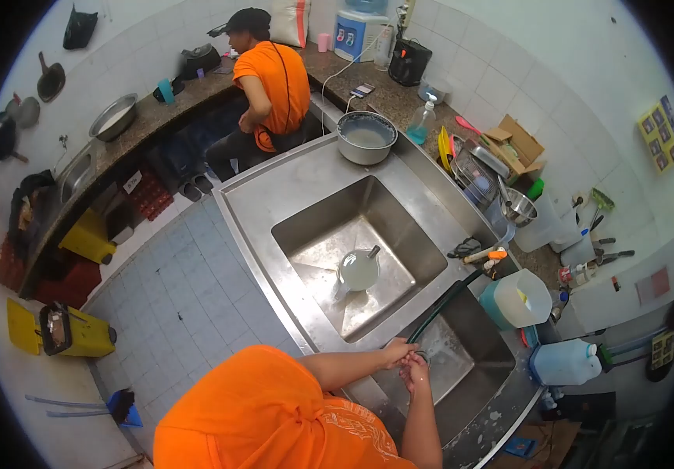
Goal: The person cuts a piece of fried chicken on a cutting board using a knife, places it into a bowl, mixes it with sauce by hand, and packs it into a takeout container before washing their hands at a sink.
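My left hand (397, 352) is closed around the end of a dark green hose (440, 306) over the near sink basin (462, 375). Pressed close beside it, my right hand (413, 372) has its fingers curled. A small rounded edge shows at those fingers, too small to name. From the tap (487, 256) with its orange handle, the hose runs down to my hands. In the far basin (399, 227) stands a pot (359, 270) with cloudy liquid and a handle.
A large pot (366, 139) sits on the steel counter near a soap bottle (421, 121). Cut-open jugs (524, 298) and a blue jerrycan (565, 362) line the right edge. A person in orange (274, 86) sits at the far counter. Yellow bins (79, 332) stand left.
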The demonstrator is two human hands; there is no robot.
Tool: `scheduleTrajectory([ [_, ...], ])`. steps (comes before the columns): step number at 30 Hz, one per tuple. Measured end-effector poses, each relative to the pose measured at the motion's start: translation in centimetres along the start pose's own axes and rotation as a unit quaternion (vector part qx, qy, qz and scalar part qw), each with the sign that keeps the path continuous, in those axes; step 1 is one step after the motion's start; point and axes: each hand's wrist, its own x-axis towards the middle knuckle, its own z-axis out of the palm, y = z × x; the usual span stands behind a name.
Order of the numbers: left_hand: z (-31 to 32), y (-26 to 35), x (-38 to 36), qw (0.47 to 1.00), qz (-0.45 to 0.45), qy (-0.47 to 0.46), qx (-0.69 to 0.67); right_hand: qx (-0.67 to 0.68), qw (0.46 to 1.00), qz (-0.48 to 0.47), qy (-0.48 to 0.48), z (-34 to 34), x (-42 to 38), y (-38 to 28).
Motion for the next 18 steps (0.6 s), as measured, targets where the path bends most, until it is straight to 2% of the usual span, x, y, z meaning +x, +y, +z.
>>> scheduleTrajectory([
  [1, -0.5, -0.9, 0.8, 0.964, -0.09, -0.128, -0.213, 0.071, 0.997, 0.018, 0.005, 0.2, -1.1, -0.6],
  [2, -0.3, -1.1, 0.9, 0.963, -0.087, -0.134, -0.217, 0.065, 0.998, 0.014, 0.008, 0.3, -1.5, -0.9],
  [4, 0.7, -1.1, 0.3, 0.955, -0.083, -0.151, -0.243, 0.318, 0.946, 0.045, -0.042, 0.1, -2.4, -1.0],
  [5, 0.8, -1.1, 0.1, 0.953, -0.079, -0.156, -0.248, 0.312, 0.948, 0.041, -0.04, 0.1, -2.8, -0.9],
  [6, 0.1, -0.2, -0.2, 0.98, -0.004, -0.157, 0.12, 0.242, 0.97, 0.022, -0.011, 1.0, -3.2, -0.8],
  [7, -0.9, 1.1, -0.6, 0.87, 0.072, -0.127, 0.47, 0.172, 0.985, 0.002, 0.016, 1.6, -3.6, -1.0],
  [8, -1.0, 4.5, -4.6, 0.787, 0.167, -0.144, 0.577, 0.081, 0.996, -0.04, 0.021, 0.7, -2.5, 0.6],
  [9, -0.9, 4.5, -4.7, 0.789, 0.171, -0.135, 0.574, 0.075, 0.996, -0.044, 0.013, 0.0, -1.9, 1.2],
  [11, -1.0, 2.8, -3.9, 0.788, 0.274, -0.001, 0.551, -0.038, 0.995, -0.068, 0.065, -1.0, -1.2, 1.7],
  [12, -0.8, 3.6, -5.2, 0.79, 0.274, 0.01, 0.549, -0.045, 0.995, -0.068, 0.056, -1.1, -2.2, 0.4],
  [14, -1.1, 7.4, -9.6, 0.855, 0.18, 0.071, 0.481, -0.034, 0.993, -0.041, 0.103, 0.7, -6.6, -5.4],
  [16, -2.2, 10.1, -14.4, 0.857, 0.185, 0.07, 0.475, -0.013, 0.981, -0.148, 0.124, 3.3, -11.0, -11.1],
  [17, -3.2, 11.1, -16.8, 0.859, 0.191, 0.054, 0.472, 0.053, 0.985, -0.163, -0.006, 0.6, -10.7, -12.6],
  [18, -4.4, 12.0, -19.2, 0.861, 0.182, 0.036, 0.474, 0.055, 0.979, -0.162, -0.114, 1.2, -14.5, -15.7],
])
